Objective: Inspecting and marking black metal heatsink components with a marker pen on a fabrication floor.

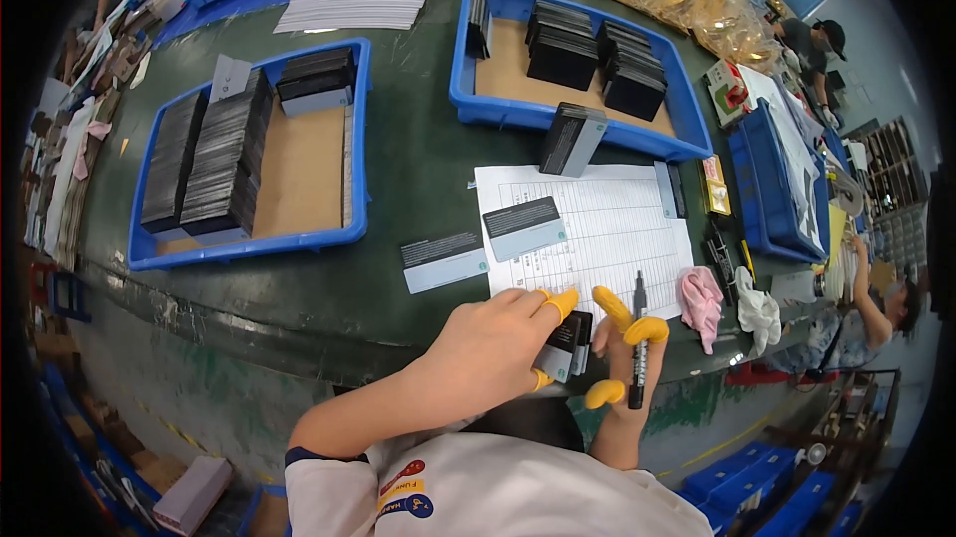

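Note:
At the table's front edge my left hand (pixel 493 343), with yellow finger cots on its fingertips, is closed on a small stack of black-and-grey cards (pixel 564 350). Beside it my right hand (pixel 619 350), also in yellow finger cots, holds a black marker pen (pixel 639 368) upright between its fingers. Its thumb is partly hidden. A printed form sheet (pixel 617 228) lies just beyond both hands. On the sheet rests one black-and-grey card (pixel 524 227), and another card (pixel 443 260) lies to its left. A thicker card stack (pixel 573 140) leans at the sheet's far edge.
Blue trays with rows of black cards stand at the left (pixel 363 158) and far middle (pixel 463 69). Right of the sheet are a pink cloth (pixel 701 308), a white cloth (pixel 759 313) and a blue bin (pixel 762 183). Co-workers sit and stand at the right.

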Tool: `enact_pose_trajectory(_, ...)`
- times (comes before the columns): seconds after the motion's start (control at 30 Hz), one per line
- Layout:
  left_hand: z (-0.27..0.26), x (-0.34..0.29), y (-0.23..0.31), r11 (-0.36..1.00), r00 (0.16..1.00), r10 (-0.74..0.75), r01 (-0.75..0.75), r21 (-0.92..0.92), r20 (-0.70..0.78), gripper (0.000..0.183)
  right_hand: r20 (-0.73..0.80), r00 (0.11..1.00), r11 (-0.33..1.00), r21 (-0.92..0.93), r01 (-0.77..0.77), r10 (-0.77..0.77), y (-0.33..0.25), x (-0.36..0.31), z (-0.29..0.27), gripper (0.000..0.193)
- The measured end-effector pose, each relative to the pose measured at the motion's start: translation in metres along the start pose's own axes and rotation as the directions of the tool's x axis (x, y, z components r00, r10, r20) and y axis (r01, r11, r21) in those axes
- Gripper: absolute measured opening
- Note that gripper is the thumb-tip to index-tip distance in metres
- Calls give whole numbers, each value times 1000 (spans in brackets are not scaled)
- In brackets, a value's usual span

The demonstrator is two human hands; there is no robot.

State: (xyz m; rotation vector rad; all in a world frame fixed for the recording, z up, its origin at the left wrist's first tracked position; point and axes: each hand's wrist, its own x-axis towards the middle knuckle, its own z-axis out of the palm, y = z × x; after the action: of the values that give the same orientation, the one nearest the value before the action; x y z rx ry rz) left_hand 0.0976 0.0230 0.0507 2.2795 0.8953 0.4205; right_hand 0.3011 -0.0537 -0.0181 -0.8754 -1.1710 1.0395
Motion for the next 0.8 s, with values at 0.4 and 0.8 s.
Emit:
enact_pose_trajectory(0.4,17,-1,-9,853,991,-126,136,-503,54,60,97,995,999,-40,22,-18,-13,6,26,53)
enact_pose_trajectory(0.8,31,-5,-16,588,998,-2,-53,-807,-67,52,130,991,992,-126,-10,27,-16,-2,28,46)
